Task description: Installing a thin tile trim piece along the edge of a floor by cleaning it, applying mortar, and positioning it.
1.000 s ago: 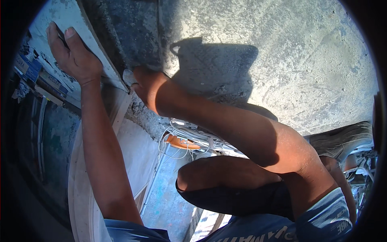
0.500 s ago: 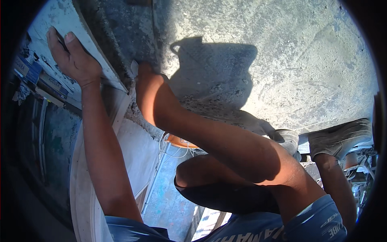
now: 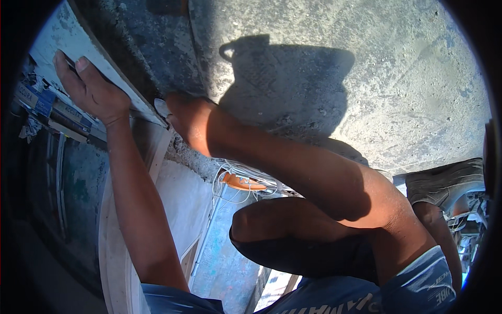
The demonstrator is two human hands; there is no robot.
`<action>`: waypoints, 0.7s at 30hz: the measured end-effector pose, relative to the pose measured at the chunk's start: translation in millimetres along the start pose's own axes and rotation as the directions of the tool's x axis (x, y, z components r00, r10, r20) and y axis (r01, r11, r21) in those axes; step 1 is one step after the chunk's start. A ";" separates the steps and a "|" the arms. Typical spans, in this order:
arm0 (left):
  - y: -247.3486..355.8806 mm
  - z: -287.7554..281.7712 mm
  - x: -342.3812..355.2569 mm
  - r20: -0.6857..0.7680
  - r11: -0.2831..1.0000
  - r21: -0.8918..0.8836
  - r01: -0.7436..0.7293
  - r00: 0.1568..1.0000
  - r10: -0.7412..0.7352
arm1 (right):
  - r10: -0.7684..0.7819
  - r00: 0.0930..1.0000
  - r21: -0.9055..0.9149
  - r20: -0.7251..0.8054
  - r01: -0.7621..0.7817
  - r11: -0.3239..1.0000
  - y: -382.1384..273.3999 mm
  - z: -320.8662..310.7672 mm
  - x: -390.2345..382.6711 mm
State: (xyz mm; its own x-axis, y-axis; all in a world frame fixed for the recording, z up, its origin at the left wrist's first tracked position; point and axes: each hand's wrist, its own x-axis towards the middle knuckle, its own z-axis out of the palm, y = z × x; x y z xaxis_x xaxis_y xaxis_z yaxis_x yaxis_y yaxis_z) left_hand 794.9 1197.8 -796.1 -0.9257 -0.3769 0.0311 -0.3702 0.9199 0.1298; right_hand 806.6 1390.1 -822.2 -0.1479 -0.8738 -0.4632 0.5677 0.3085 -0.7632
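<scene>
My left hand (image 3: 93,91) lies with its fingers stretched out on the pale, scuffed face of a board (image 3: 97,42). Close to the board's dark lower edge and corner, my right hand (image 3: 189,119) is closed, back toward me. A small thin whitish piece (image 3: 161,107) sticks out from its fingers against the corner; its kind is not clear, and the rest of it is hidden by the hand. Below the board, a whitish curved frame (image 3: 112,251) runs down beside my left forearm.
Rough concrete floor (image 3: 397,94) spreads out at the right, with my shadow on it. An orange object (image 3: 243,182) lies among pale wires near my bent knee (image 3: 248,225). Blue boxes (image 3: 36,98) stand at the far left. A dark shoe (image 3: 447,180) rests at the right.
My right hand has shifted left and slightly down, bringing the whitish piece to the board's corner. My left hand stays flat on the board. The whole view has tilted a little.
</scene>
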 end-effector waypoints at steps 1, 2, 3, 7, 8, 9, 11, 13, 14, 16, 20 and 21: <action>1.1 0.7 -2.2 -0.015 0.995 -0.094 -0.016 1.000 0.015 | -0.001 1.000 0.002 0.009 0.001 1.000 -1.6 0.2 1.1; 3.0 1.8 -4.7 -0.049 0.980 -0.168 0.107 0.992 -0.116 | -0.003 1.000 0.011 0.007 0.003 1.000 -5.4 1.8 1.8; 2.2 0.0 -1.4 -0.045 0.998 0.023 -0.061 0.997 0.062 | -0.009 1.000 0.012 0.005 0.009 1.000 -9.7 3.3 3.3; 9.6 2.1 -1.0 -0.085 0.985 -0.130 0.112 0.989 -0.124 | 0.260 0.965 -0.091 0.012 -0.258 0.962 -36.2 14.1 -1.5; 10.8 0.5 0.5 -0.090 0.991 -0.102 0.090 0.991 -0.100 | 0.289 0.957 -0.107 0.029 -0.284 0.953 -40.8 15.2 -2.9; 12.5 0.1 1.7 -0.098 0.990 -0.106 0.089 0.990 -0.100 | 0.304 0.952 -0.088 0.012 -0.302 0.949 -43.6 15.9 -4.2; 14.7 0.0 3.3 -0.105 0.994 -0.100 0.049 0.993 -0.060 | 0.313 0.950 -0.065 -0.006 -0.313 0.947 -46.9 20.4 -5.7; 15.6 0.0 3.2 -0.100 0.990 -0.126 0.068 0.992 -0.080 | 0.459 0.866 0.297 -0.199 -0.393 0.870 -46.0 27.9 -6.2; 15.7 0.5 2.1 -0.089 0.983 -0.157 0.094 0.990 -0.109 | 0.442 0.869 0.325 -0.224 -0.361 0.874 -40.2 28.6 -7.9; 14.2 0.8 0.2 -0.074 0.981 -0.154 0.120 0.988 -0.132 | 0.346 0.896 0.283 -0.277 -0.268 0.921 -24.6 28.5 -10.5; 8.4 2.6 -1.1 -0.048 0.982 -0.163 0.090 0.994 -0.099 | 0.158 0.956 0.180 -0.245 -0.115 0.977 1.1 21.3 -12.9; 7.2 2.8 -1.8 -0.042 0.988 -0.156 0.021 0.999 -0.028 | 0.098 0.969 0.134 -0.227 -0.068 0.989 3.0 19.8 -12.4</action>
State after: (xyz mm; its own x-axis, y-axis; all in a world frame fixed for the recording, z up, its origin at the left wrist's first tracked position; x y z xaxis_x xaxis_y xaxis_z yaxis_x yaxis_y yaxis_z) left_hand 793.6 1205.4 -798.0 -0.9110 -0.4065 0.0692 -0.3728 0.8836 0.2834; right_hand 826.1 1394.4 -809.8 -0.2713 -0.7316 -0.6254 0.6800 0.3142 -0.6625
